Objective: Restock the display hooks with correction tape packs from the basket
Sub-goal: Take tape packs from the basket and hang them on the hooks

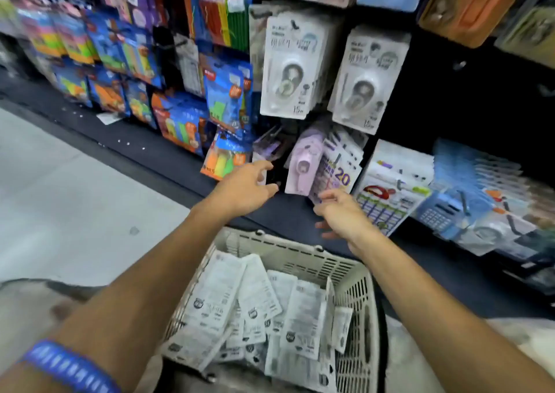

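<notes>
Two walls of hanging stock met at a corner in a shop aisle, above a pale floor [60,182] and a dark base ledge [144,143] running along the foot of the display. The left wall carried blue and orange packs [180,122]; the black panel [444,101] on the right carried white correction tape packs on hooks [291,68] and, lower, lilac packs [303,164] beside packs marked 20 [342,176]. A bare strip of black panel stayed open between the white packs and the blue stock at far right.

The slotted cream basket [357,317] sat low in front of the person, its far rim close under the ledge, holding a loose heap of white correction tape packs [264,308] lying face down.

Both hands reached over the basket toward the lilac packs. The left hand [246,185] had its fingers loosely spread and held nothing. The right hand [342,212] was likewise relaxed and empty, just below the lilac packs. The two hands were near each other but apart.
</notes>
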{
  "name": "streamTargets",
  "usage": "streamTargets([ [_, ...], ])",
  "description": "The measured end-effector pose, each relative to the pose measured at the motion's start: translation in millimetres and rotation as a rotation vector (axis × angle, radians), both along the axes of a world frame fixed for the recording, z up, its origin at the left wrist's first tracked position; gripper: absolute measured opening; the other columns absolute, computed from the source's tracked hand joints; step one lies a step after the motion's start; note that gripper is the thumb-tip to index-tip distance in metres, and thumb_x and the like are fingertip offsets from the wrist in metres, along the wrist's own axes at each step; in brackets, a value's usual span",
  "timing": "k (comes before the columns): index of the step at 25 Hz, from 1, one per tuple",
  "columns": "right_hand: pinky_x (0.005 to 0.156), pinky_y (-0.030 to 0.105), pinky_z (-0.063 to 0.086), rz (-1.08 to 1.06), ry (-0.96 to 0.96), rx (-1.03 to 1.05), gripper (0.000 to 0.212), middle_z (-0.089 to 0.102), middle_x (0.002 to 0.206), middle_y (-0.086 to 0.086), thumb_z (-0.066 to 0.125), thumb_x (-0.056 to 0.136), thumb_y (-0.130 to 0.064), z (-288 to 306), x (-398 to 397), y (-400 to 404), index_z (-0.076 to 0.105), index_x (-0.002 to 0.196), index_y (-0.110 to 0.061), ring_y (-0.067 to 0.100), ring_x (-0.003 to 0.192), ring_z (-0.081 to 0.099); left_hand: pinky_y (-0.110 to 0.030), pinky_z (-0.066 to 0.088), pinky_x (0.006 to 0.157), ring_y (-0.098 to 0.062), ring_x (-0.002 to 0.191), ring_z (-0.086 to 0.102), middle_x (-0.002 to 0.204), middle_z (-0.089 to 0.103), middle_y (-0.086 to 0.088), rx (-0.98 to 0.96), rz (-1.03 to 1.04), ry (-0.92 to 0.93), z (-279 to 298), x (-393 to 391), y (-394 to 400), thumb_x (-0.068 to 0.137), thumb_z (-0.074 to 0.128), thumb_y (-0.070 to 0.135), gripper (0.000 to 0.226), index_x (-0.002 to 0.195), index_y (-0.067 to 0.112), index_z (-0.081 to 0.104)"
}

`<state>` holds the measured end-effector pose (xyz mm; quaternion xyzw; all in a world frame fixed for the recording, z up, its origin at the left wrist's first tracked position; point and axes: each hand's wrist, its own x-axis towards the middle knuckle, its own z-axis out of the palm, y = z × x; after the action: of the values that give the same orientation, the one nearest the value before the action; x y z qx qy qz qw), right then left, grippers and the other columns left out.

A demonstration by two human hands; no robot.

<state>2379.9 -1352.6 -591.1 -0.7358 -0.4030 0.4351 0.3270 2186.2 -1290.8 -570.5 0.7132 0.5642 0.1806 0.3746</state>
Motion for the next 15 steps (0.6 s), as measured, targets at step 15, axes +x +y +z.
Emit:
streamTargets([
  [15, 0.093, 0.042, 0.058, 0.039, 0.303, -0.363, 0.06, 0.069, 0.128, -0.001, 0.079, 0.083, -0.036, -279, -83, -35, 0.054, 0.136, -0.021, 0.021, 0.107, 0.071, -0.047, 0.046, 0.109, -0.03, 0.134, 0.043, 0.153, 0.033, -0.015, -0.306, 0.201, 0.327, -245, -84, -110, 0.099, 0.055, 0.026, 0.065, 0.156, 0.014, 0.026],
])
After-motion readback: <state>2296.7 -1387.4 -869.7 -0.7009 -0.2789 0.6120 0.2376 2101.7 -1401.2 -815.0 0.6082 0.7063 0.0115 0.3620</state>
